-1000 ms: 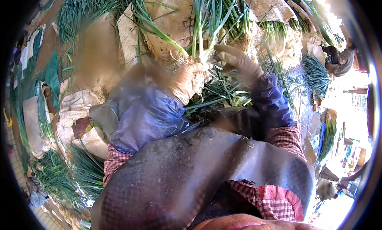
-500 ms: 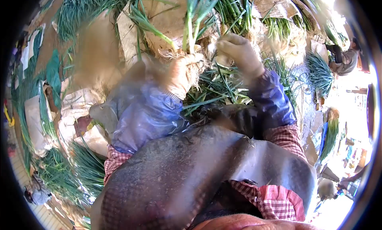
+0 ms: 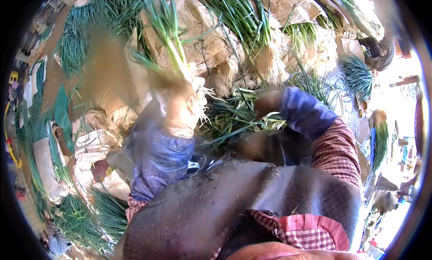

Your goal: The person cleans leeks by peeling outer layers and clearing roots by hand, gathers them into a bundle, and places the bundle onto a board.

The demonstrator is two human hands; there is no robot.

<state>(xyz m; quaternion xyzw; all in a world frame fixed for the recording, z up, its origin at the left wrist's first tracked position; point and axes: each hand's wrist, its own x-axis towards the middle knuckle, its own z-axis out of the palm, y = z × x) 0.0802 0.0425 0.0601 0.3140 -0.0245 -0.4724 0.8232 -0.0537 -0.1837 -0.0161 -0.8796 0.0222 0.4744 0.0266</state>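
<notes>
While the left hand (image 3: pixel 181 104) is curled around green onions (image 3: pixel 176 53) near their roots (image 3: pixel 202 108), their green tops (image 3: pixel 163 19) stick out past its grip. The right hand (image 3: pixel 268 103), near loose leaves (image 3: pixel 228 115), is blurry; I cannot tell its grip.

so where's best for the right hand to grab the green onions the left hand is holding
Likely best by the green onions' pale stems, just above the left hand, coming from the person's right. That stretch is bare and fairly straight, whereas the roots splay loosely and the leaves spread toward the tips. The right hand is on that side.
</notes>
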